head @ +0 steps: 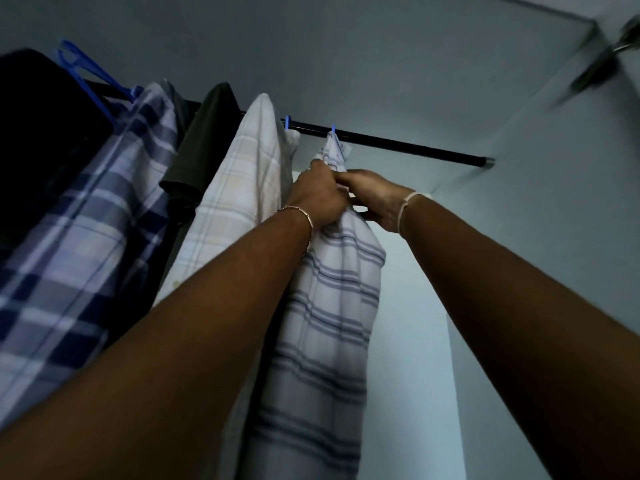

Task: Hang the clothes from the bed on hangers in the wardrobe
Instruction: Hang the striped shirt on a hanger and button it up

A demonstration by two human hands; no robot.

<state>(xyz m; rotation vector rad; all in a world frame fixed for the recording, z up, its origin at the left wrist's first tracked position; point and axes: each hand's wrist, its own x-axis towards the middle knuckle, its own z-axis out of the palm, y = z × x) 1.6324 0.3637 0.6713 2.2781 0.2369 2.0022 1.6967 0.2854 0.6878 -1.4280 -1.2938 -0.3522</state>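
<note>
step: squaring striped shirt (329, 323) on blue hanger (333, 132)
shirt: hangs below rail (398, 144), hook over rail
left hand (317, 197): fingers curled, gripping shirt top just under rail
right hand (372, 199): pinching same fabric, touching left hand
do well: probably even out the shoulders, check hook is seated before letting go

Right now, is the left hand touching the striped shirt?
Touching. The head view shows the left hand gripping the striped shirt near its top, with the cloth bunched under it.
</note>
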